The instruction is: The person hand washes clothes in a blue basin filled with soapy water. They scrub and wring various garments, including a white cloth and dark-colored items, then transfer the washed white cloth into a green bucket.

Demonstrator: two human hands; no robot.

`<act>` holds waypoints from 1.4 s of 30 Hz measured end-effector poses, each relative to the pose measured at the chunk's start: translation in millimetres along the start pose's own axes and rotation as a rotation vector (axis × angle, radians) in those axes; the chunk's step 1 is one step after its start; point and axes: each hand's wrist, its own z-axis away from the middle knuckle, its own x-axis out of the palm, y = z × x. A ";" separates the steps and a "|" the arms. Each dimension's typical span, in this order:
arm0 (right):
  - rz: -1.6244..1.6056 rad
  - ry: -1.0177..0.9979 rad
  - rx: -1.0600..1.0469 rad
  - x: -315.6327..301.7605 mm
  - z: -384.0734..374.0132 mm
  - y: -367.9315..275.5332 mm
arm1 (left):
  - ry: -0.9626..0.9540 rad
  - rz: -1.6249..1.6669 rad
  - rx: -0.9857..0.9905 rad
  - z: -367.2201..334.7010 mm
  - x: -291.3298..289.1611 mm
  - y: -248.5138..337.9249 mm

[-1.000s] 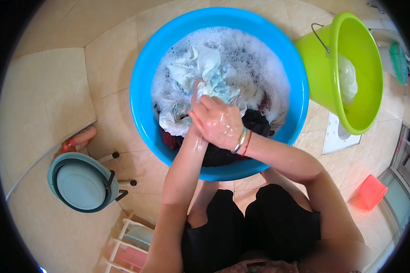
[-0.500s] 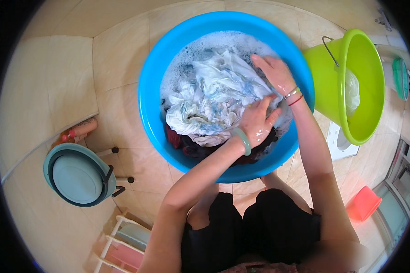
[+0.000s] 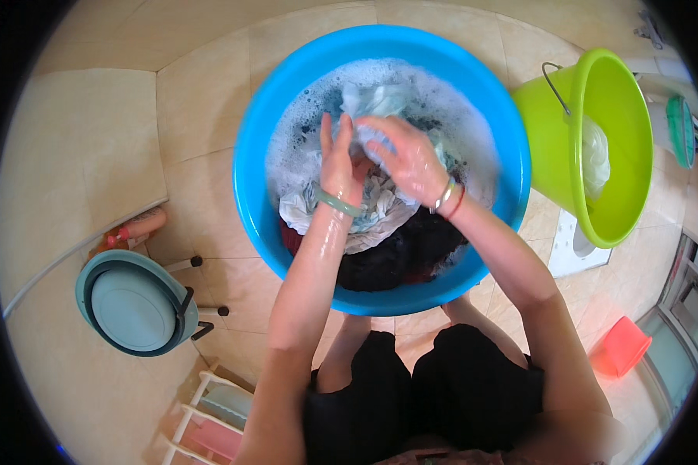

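Note:
A large blue basin [image 3: 245,167] on the floor holds foamy water [image 3: 477,143] and wet clothes. Inside, a white cloth with pale blue patches [image 3: 368,232] is bunched up over dark clothes [image 3: 395,256]. My left hand [image 3: 340,164], with a green bangle at its wrist, lies against the white cloth, fingers stretched out and apart. Across from it, the fingers and thumb of my right hand [image 3: 412,161] curl round a raised bunch of the same cloth. Both hands are wet and close together; part of the cloth between them is hidden.
Right of the basin, a tilted lime-green bucket [image 3: 547,136] has a white bundle [image 3: 596,159] inside. A coral container [image 3: 622,346] stands lower right. On the left are a grey-green tub [image 3: 132,306] and a pink bottle [image 3: 143,223], with a white rack [image 3: 198,411] below.
Both hands have moved left and up, drawing closer together. The white cloth is gathered between them, and more dark cloth shows at the basin's near side. My right hand has closed on the cloth.

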 end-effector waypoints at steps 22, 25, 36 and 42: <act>0.289 0.203 -0.218 21.5 -4.9 12.1 | -0.183 0.234 0.064 2.4 -23.0 -60.6; 0.439 0.067 0.054 6.4 -7.6 46.9 | 0.164 0.013 0.010 17.3 8.6 -33.8; 0.437 -0.174 0.256 -10.5 -10.3 92.1 | -0.087 0.152 0.010 -27.5 -28.6 -21.5; 0.412 -0.056 0.268 0.7 -24.7 94.8 | -0.086 0.096 -0.033 -28.2 -9.1 -15.3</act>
